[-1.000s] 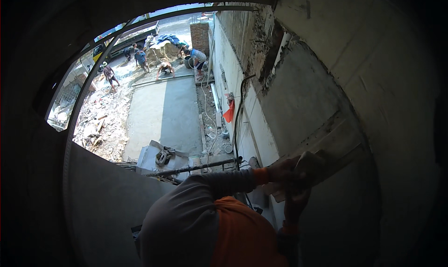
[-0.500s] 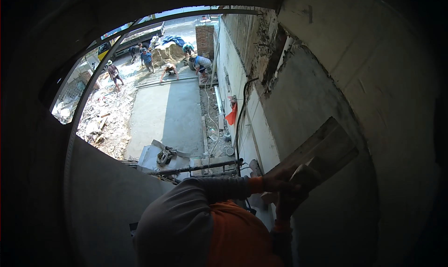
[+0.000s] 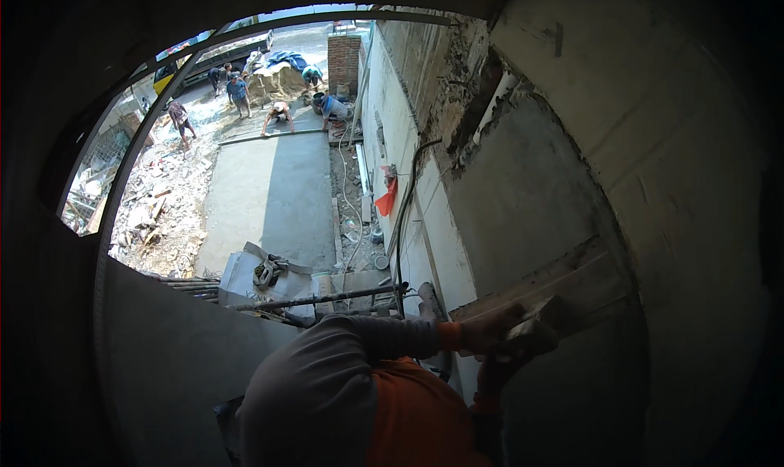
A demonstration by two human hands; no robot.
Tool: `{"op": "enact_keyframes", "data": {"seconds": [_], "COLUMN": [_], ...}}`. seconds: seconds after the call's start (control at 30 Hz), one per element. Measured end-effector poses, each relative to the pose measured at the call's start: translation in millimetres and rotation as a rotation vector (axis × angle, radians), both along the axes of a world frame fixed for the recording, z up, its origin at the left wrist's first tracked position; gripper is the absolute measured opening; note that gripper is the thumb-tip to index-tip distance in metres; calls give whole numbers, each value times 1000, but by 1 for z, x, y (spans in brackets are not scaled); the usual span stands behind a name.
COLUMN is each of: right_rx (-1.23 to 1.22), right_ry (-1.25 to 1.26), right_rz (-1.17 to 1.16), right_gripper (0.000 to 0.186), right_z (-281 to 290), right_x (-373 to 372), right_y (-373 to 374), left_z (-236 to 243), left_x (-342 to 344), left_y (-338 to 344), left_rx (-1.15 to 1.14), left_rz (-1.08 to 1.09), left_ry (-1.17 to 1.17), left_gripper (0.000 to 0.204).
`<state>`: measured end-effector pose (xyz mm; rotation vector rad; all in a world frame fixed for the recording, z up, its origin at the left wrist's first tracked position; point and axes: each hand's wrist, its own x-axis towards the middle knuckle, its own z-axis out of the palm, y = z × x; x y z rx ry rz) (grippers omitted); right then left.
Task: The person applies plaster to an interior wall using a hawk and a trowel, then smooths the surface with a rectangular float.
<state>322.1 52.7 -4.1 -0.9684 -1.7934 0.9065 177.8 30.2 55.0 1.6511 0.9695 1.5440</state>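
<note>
A long wooden plastering float (image 3: 585,277) lies against the grey plastered wall (image 3: 527,206) at the right, slanting up to the right. Its chunky block handle (image 3: 539,323) juts out toward me. My left hand (image 3: 492,328), below an orange cuff, is closed on the near side of that handle. From underneath, my right hand (image 3: 508,366) grips the same handle. Dim light partly hides the fingers of both hands. The grey sleeve (image 3: 327,361) of my left arm crosses in front of my orange shirt.
Dark poles (image 3: 327,297) and a pale sheet with coiled straps (image 3: 269,271) lie just beyond my arm. Far below stretches a smooth concrete slab (image 3: 273,197) beside rubble (image 3: 155,214). Several people work near a sand pile (image 3: 278,82). A red cloth (image 3: 386,197) hangs along the wall.
The float has tilted to a flatter slant, its upper end now lower along the wall. Both hands have moved with it, still gripping. The outdoor scene has shifted slightly left in view.
</note>
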Motion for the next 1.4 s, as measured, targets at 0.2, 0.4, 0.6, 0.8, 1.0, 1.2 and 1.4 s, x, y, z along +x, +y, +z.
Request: {"op": "enact_keyframes", "data": {"seconds": [0.2, 0.4, 0.6, 0.8, 1.0, 1.2, 1.4], "right_rx": [-57, -138, -203, -138, -110, 648, 809], "right_ry": [21, -3, -25, -124, -539, -909, -1077], "right_rz": [57, 110, 137, 45, -46, -221, -80], "right_gripper": [63, 57, 53, 50, 50, 43, 42], "right_z": [-20, -33, -42, -64, -97, -121, -148], "right_x": [-21, -32, -34, -17, 31, 73, 114], "right_y": [8, 16, 18, 24, 12, 6, 3], "left_z": [5, 17, -3, -17, -112, -262, -318], "left_x": [-28, -45, -56, -72, -126, -172, -157], "left_y": [1, -6, -1, 0, -19, -60, -74], "left_rx": [117, 108, 64, -98, -516, -747, -814], "left_rz": [5, -51, -213, -352, -425, -219, -108], "left_ry": [-44, -106, -147, -34, -326, -672, -575], "left_gripper": [43, 38, 36, 57, 62, 47, 50]}}
